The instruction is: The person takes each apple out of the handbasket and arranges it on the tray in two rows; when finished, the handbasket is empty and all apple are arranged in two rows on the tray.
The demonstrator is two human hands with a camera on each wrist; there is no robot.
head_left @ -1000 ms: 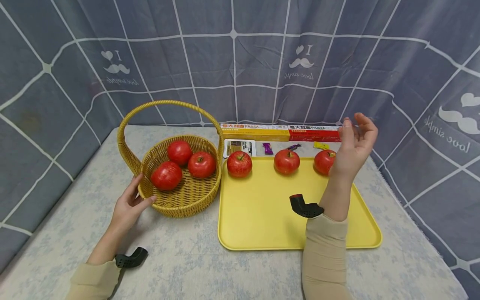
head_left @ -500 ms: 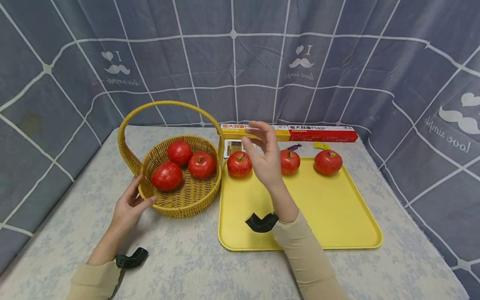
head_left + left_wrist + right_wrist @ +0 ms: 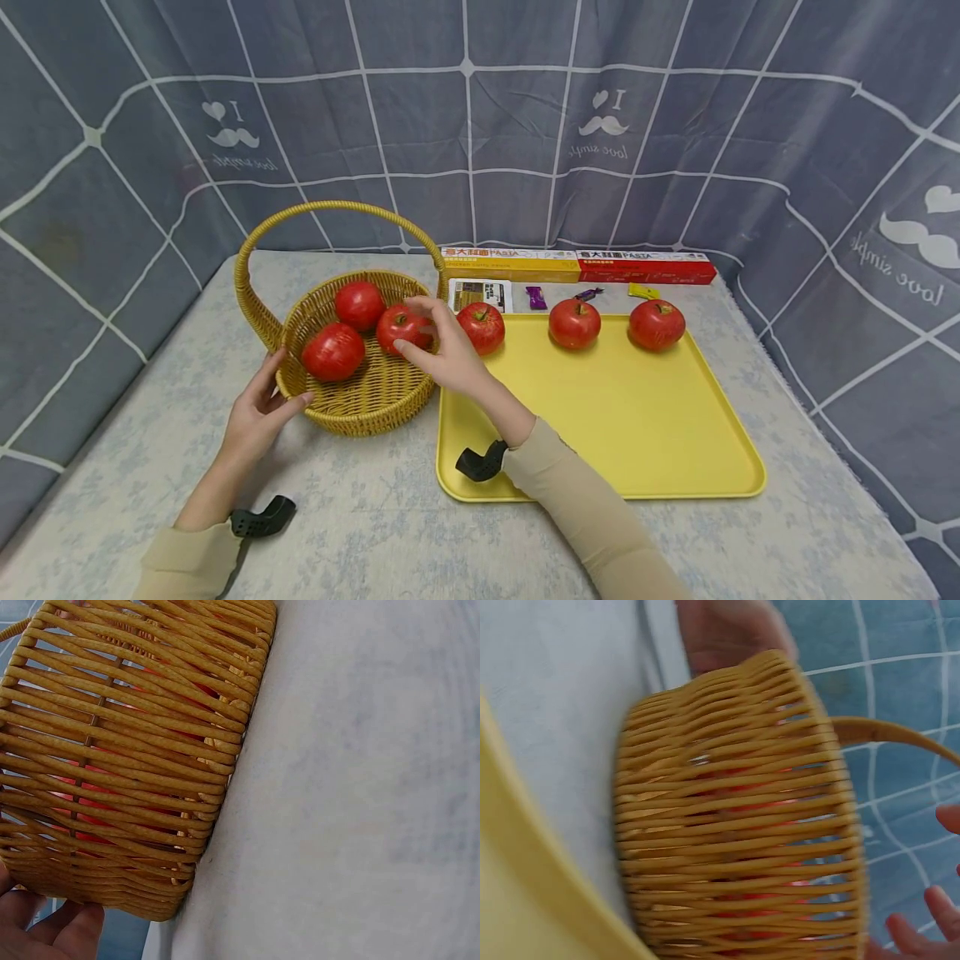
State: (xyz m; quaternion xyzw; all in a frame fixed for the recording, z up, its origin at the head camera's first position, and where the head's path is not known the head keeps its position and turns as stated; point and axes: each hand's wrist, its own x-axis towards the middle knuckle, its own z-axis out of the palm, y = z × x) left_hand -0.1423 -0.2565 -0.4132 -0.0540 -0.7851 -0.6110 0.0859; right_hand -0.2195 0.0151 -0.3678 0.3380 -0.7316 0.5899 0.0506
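My left hand holds the yellow wicker basket by its near left side, thumb at the rim and fingers along the outer wall. Three red apples lie in the basket: a back apple, a front-left apple and a right apple. My right hand reaches over the basket's right rim, its thumb and fingers spread about the right apple and partly hiding it. In the right wrist view, the spread fingertips show beside the rim with no apple visible between them.
The yellow tray right of the basket bears a left apple, a middle apple and a right-hand apple. Behind lie pasta boxes, a flat packet and small candies. The basket handle arches overhead.
My right hand has swept left from above the tray's far right side, across the tray, and down into the basket's right side. The left hand, basket and apples have stayed in place.
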